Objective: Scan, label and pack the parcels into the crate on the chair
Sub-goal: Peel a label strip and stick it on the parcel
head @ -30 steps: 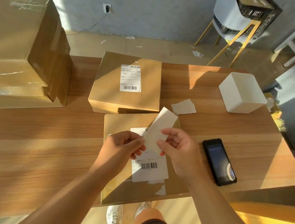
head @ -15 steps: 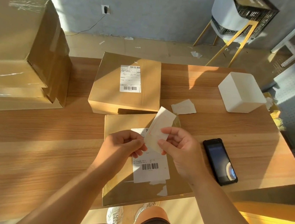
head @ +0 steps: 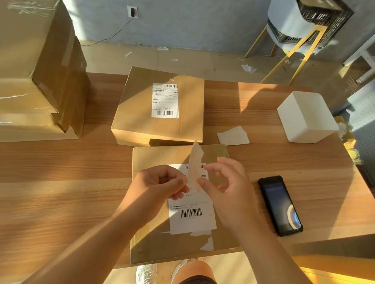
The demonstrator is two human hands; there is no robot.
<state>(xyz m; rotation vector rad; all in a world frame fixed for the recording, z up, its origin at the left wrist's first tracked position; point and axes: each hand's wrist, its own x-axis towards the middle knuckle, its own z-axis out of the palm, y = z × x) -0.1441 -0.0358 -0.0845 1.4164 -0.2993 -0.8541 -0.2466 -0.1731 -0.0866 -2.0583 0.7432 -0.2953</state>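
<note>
Left hand (head: 161,182) and right hand (head: 228,189) each pinch the thin, translucent label strip (head: 194,166) between thumb and fingers, holding it upright above the flat brown cardboard parcel (head: 156,159) with a white barcode label (head: 192,215) at the near edge of the wooden table (head: 46,183). A second labelled brown cardboard box (head: 138,112) lies just behind it, touching. A black handheld scanner (head: 280,206) rests to the right; the black slatted crate (head: 324,19) sits on the yellow-legged chair (head: 294,48) beyond the table.

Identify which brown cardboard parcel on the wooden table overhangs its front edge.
The flat brown cardboard parcel beneath both hands, its near end past the table's edge; the others sit fully on it.
</note>
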